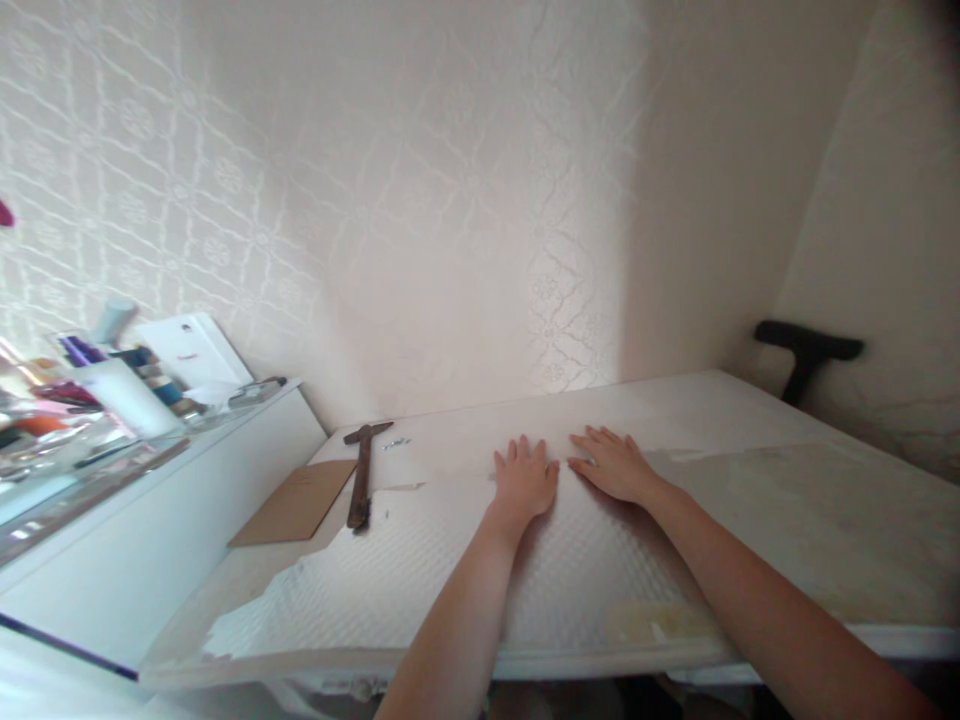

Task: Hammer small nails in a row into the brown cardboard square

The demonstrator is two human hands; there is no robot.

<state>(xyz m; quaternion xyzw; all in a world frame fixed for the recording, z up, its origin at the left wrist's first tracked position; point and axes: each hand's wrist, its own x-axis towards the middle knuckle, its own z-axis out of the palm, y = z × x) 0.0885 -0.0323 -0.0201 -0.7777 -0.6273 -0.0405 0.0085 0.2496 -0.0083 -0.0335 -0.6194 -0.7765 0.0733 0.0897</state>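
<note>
My left hand (525, 480) lies flat on the pale, worn tabletop (442, 540), its fingers spread. Just to the right, my right hand (611, 463) rests palm down as well, fingers apart and pointing left. Neither hand holds anything. Left of them lies a hammer (361, 480) with a dark wooden handle, its head toward the wall. A small group of metal nails or screws (396, 443), too small to tell which, is beside the hammer head. A flat brown cardboard piece (296, 503) lies left of the hammer, close to its handle.
At the left stands a white cabinet (225, 480) higher than the tabletop, crowded with cosmetics-like items and a white box (193, 350). A patterned wall (450, 220) closes off the back. A black T-shaped armrest (808, 345) stands beyond the right edge.
</note>
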